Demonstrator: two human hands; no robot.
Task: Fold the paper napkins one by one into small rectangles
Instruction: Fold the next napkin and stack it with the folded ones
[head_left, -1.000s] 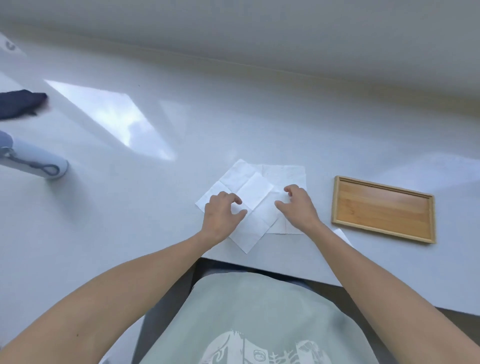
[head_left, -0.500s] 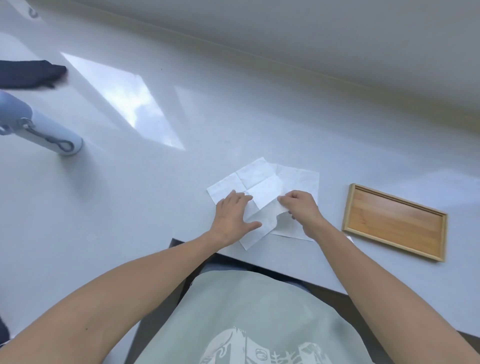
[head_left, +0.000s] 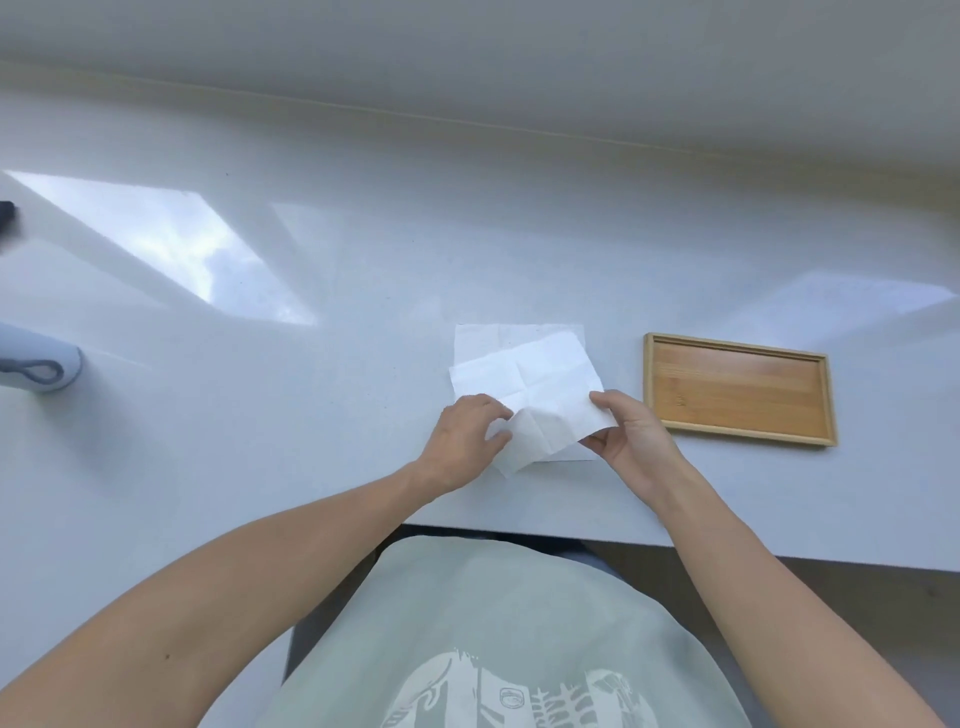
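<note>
A creased white paper napkin (head_left: 535, 389) is held unfolded just above the white table (head_left: 363, 270), lying askew over another flat napkin (head_left: 483, 338) beneath it. My left hand (head_left: 465, 441) pinches the top napkin's near left corner. At its right corner my right hand (head_left: 631, 431) pinches the edge between thumb and fingers. The near part of the lower napkin is hidden by the top one and my hands.
A shallow wooden tray (head_left: 737, 389) lies to the right of the napkins. A pale grey cylindrical object with a loop strap (head_left: 39, 364) rests at the left edge. The table's front edge (head_left: 519, 535) runs just below my wrists.
The top napkin has been opened out from a partly folded state and turned. Both hands now pinch its near corners; my right hand has moved right. The camera view shifted.
</note>
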